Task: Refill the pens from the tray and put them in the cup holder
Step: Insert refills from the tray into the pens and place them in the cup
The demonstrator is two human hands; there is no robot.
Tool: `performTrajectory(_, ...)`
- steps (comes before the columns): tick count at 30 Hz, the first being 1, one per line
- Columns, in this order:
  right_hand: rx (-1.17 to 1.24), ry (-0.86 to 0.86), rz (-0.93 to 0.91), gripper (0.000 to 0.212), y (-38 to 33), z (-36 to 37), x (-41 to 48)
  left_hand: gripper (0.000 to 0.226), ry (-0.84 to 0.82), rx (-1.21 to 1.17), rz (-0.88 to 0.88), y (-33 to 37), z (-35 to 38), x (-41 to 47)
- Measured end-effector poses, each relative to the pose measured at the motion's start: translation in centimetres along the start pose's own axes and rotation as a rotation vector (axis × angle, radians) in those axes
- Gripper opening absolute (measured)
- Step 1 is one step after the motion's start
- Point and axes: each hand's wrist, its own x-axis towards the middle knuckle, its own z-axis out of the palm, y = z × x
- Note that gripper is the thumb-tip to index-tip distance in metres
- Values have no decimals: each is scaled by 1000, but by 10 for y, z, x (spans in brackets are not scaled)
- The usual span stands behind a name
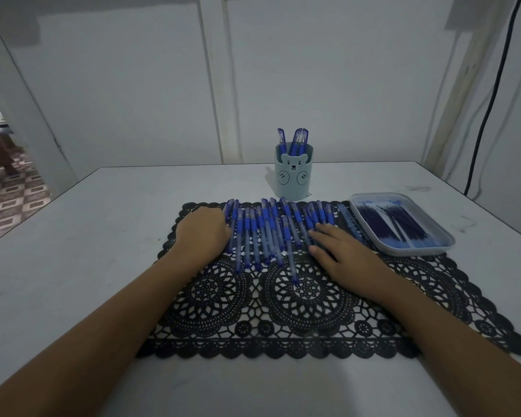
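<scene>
user1: Forearms (109,335) stretch over the black lace mat (283,314), right hand (343,254) lies flat on the pens (268,233), fingers straight. Left hand (203,233)?

user2: curled at the row's left end, can't tell if it's gripping one. Cup holder (294,176) just behind the row, tray (403,251) on the right.

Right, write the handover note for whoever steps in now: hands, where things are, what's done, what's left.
The left hand is at the left end of the row of pens, fingers bent against the outermost ones; whether it grips one cannot be told.
The right hand rests with straight fingers on the row's right end.
Things: the row lies on the black lace mat. The tray of refills sits to its right. The cup holder stands behind.
Done: a few pens stand in the cup holder.
Left: the row on the mat is not yet in the cup holder; whether any are refilled cannot be told.
</scene>
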Motion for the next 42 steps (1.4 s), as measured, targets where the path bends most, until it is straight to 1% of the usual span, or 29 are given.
performTrajectory(2,14,1,11,48,1,0,0,22,27,-81,-25,-5,-3,-2)
performTrajectory(4,35,11,17,49,0,0,-1,18,58,-189,-5,-10,-6,-6)
performTrajectory(6,49,53,12,48,-2,-2,-1,17,82,-293,108,-10,-10,-15)
performTrajectory(9,58,189,-29,48,-9,-7,-3,20,68,-362,345,-4,-11,-34)
performTrajectory(12,-32,308,-176,55,-21,-10,-7,23,56,-350,514,1,-1,-50)
performTrajectory(15,-186,289,-266,52,-35,-5,-12,38,152,-307,677,5,9,-60)
performTrajectory(17,-233,263,-281,47,-41,-1,-12,39,183,-294,732,9,13,-63)
performTrajectory(20,-240,250,-336,31,-39,4,-9,37,218,-265,753,15,13,-68)
performTrajectory(22,-268,229,-362,14,-37,4,-10,37,228,-266,745,16,13,-69)
performTrajectory(26,-258,152,-379,7,-39,-2,-15,40,194,-274,731,15,15,-70)
performTrajectory(29,-211,134,-372,26,-38,-6,-18,39,162,-297,771,15,15,-70)
performTrajectory(33,-171,147,-388,33,-32,-11,-19,34,172,-305,784,11,15,-69)
performTrajectory(36,-165,152,-323,41,-34,-15,-18,34,184,-300,770,12,17,-70)
performTrajectory(37,-156,137,-272,41,-36,-17,-18,35,190,-303,759,12,17,-69)
performTrajectory(39,-91,79,-160,32,-34,-23,-19,37,195,-317,727,12,19,-68)
performTrajectory(42,-35,72,-49,29,-23,-29,-18,39,207,-334,681,9,21,-66)
